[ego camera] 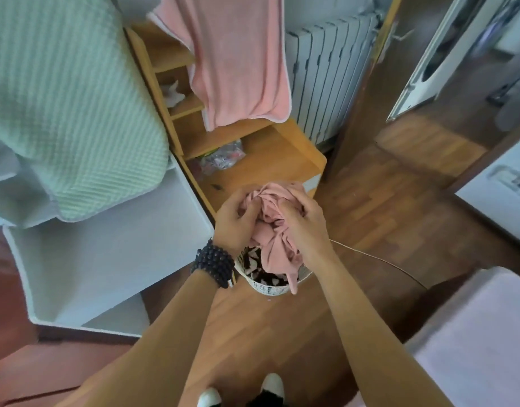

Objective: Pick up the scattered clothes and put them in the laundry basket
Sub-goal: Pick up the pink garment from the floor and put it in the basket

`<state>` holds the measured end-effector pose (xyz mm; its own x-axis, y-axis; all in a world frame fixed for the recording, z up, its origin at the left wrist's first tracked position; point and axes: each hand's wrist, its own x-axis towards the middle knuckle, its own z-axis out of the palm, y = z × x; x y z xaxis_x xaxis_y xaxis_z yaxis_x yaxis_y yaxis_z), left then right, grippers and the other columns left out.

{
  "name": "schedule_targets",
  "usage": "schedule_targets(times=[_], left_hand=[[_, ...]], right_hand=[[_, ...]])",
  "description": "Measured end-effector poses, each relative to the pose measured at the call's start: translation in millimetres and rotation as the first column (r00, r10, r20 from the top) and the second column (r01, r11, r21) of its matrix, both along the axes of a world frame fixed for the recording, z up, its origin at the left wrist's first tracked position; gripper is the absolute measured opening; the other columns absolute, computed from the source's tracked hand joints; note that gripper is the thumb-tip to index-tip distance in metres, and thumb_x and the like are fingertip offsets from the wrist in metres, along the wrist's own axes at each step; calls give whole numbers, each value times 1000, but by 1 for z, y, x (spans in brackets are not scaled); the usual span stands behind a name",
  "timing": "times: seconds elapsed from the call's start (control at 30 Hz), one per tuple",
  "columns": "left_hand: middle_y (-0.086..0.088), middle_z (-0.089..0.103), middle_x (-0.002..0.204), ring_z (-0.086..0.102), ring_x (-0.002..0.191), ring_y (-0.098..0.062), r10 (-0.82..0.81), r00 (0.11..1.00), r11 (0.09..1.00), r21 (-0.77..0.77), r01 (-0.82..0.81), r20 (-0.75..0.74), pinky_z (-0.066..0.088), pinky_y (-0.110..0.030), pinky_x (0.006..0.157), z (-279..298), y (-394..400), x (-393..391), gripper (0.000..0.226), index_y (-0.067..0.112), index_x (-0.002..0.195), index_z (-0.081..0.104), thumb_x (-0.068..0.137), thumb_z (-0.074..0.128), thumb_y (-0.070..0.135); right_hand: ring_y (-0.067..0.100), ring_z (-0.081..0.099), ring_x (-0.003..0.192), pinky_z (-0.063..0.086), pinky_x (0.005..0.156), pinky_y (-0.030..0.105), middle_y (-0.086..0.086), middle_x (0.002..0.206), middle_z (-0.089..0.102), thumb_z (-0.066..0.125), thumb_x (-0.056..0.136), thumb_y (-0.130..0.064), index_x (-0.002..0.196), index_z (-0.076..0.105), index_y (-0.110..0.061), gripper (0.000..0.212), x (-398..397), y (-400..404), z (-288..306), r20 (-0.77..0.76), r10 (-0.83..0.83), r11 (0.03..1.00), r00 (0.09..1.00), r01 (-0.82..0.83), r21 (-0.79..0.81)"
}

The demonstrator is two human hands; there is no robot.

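A bunched pink garment hangs over the white perforated laundry basket on the wooden floor. My left hand, with a dark bead bracelet on its wrist, grips the garment's upper left. The garment's right side is clasped by my right hand. One end of the garment trails over the basket's front rim. Inside the basket lies a black-and-white patterned cloth, partly covered by the pink one.
A pink towel hangs over a wooden shelf unit behind the basket. A bed with a green blanket stands at left, a radiator at the back, a pale surface at right. My feet stand on the wooden floor.
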<state>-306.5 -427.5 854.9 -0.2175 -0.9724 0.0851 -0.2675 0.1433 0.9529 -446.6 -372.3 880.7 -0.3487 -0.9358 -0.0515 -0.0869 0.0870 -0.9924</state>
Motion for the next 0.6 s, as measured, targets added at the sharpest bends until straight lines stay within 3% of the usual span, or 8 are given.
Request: schedule_targets(times=[0.17,0.3,0.37,0.47,0.53,0.6], left_hand=[[17,70,97,70,91,-9,-61,997,998,7,60,37,61,-48,75,-12,-25,-53,22,31,116,65,98,53,29],[7,73,104,71,95,-15,-103,995,993,54,102,17,61,-47,76,-29,-55,-84,22,28,118,65,100,53,26],[14,73,99,72,89,-11,-133,991,987,93,130,25,62,-42,68,-42,-71,-93,20,35,115,65,99,53,29],[33,68,92,69,80,4,-165,986,977,142,161,17,58,-24,57,-68,-94,-108,22,48,105,62,98,54,30],[34,67,92,67,83,5,-169,985,970,182,160,31,59,-26,65,-90,-110,-119,22,45,105,62,97,54,26],[19,71,99,69,91,-5,-181,982,957,242,163,55,61,-36,75,-115,-126,-127,19,33,112,64,98,54,24]], right_hand=[[21,68,115,56,104,49,2,122,69,55,97,-9,118,76,-21,32,-50,-18,-17,-9,-43,999,999,43,0],[22,68,117,54,105,53,1,120,70,54,91,-16,116,78,-26,35,-80,-44,-37,-16,-82,996,997,82,43],[23,66,120,52,106,54,-1,122,70,54,91,-16,116,77,-26,36,-92,-58,-49,-34,-96,991,995,99,91],[18,66,121,52,108,52,-11,123,72,57,94,-15,115,78,-31,34,-107,-80,-76,-22,-130,977,991,132,168],[23,66,121,52,108,54,-6,126,71,57,95,-15,115,78,-29,32,-117,-96,-99,-23,-156,965,988,157,209],[28,66,120,51,107,57,0,125,70,56,95,-14,113,79,-29,33,-122,-110,-121,-18,-146,959,989,146,243]])
